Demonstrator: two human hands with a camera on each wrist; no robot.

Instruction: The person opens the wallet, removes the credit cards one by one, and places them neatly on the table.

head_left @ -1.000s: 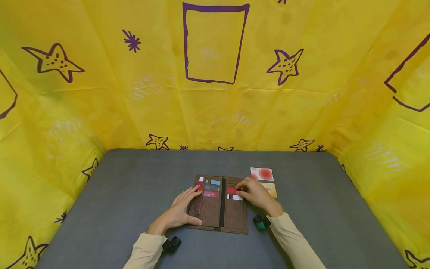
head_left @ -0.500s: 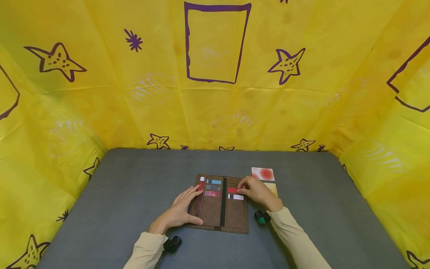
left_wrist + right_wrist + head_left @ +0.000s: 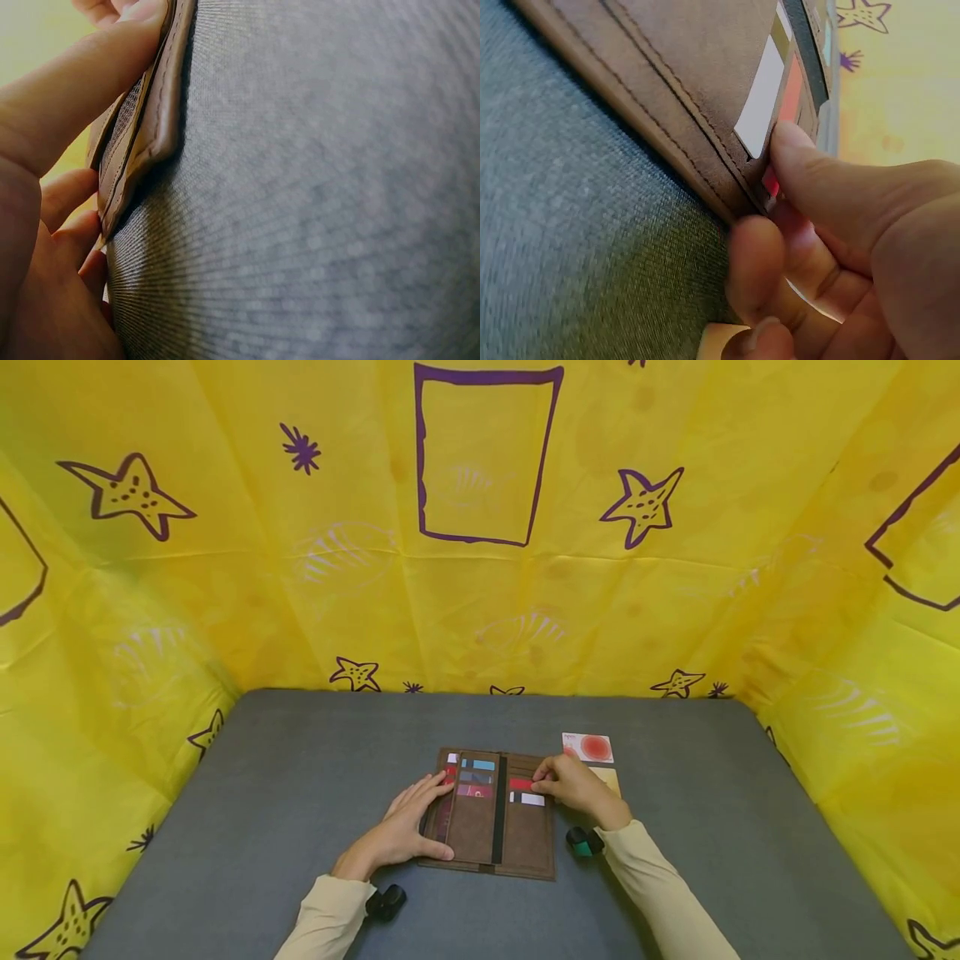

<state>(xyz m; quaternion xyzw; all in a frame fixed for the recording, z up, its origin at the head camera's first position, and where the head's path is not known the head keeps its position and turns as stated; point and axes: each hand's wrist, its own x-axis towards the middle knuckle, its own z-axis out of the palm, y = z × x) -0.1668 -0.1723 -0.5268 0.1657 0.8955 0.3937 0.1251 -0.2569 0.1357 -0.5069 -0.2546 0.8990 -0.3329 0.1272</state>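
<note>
A brown wallet (image 3: 472, 833) lies unfolded on the grey table, with several cards in its slots. My left hand (image 3: 396, 833) rests on its left side, fingertips near the upper left and thumb at the lower left. In the left wrist view that thumb (image 3: 82, 86) presses over the wallet's edge. On the right half, my right hand (image 3: 576, 783) pinches a red card (image 3: 519, 784) that sits mostly inside a slot. The right wrist view shows the thumb on the red card (image 3: 790, 97), just above a white card (image 3: 761, 97) in the slot below.
Two loose cards lie right of the wallet: a white one with a red circle (image 3: 595, 748) and a gold one (image 3: 606, 775), partly behind my right hand. A yellow patterned cloth (image 3: 480, 610) stands around the table (image 3: 315, 760) at the back and sides.
My right hand keeps its pinch on the red card, with only a slight shift of the fingers. The left hand stays in place on the wallet. The whole head view drifts slightly.
</note>
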